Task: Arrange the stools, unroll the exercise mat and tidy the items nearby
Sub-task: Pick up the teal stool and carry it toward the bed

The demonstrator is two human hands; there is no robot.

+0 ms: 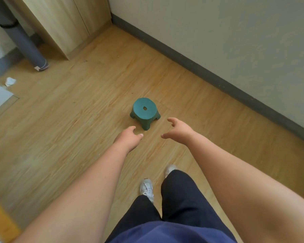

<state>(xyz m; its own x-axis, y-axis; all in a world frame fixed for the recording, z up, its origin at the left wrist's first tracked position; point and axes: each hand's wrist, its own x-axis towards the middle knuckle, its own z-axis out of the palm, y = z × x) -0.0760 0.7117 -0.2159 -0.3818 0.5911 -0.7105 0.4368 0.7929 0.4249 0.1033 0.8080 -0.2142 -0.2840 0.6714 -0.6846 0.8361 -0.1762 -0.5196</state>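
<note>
A small green plastic stool (145, 112) with a hole in its round seat stands upright on the wooden floor (81, 120) in the middle of the view. My left hand (128, 137) reaches out just below and to the left of it, fingers loosely curled, holding nothing. My right hand (178, 129) hovers to the stool's right, fingers spread and empty. Neither hand touches the stool. A rolled grey exercise mat (24, 39) leans upright at the far left beside the wooden cabinet (67, 23).
A crumpled white paper (10, 81) lies on the floor at the left. The wall with a dark skirting board (218, 74) runs along the right. A yellow rug edge (0, 223) shows at the bottom left. My feet in white shoes (147, 189) stand below the stool.
</note>
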